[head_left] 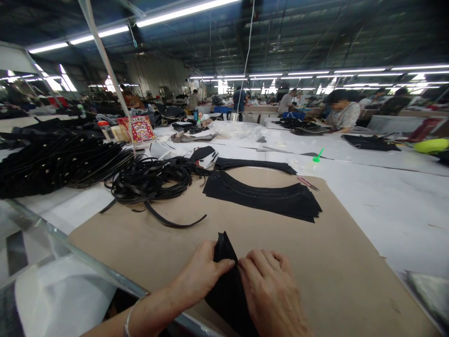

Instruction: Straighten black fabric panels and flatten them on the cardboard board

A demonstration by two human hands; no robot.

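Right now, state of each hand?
Left hand: closed, holding the black piece.
Right hand: fingers curled, fingertips at the black piece's edge; whether it grips cannot be told.

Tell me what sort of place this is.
Likely a factory floor for sewn or leather goods: stacked black cut pieces, a heap of narrow black strips, and other people in the hall beneath rows of tube lights.

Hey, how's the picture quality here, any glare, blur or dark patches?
In the head view, the ceiling tube and far window glare white; also in the head view, the upper right corner sinks toward black, the distant worker in blue looks soft, and the nearer hands and black fabric read more clearly.
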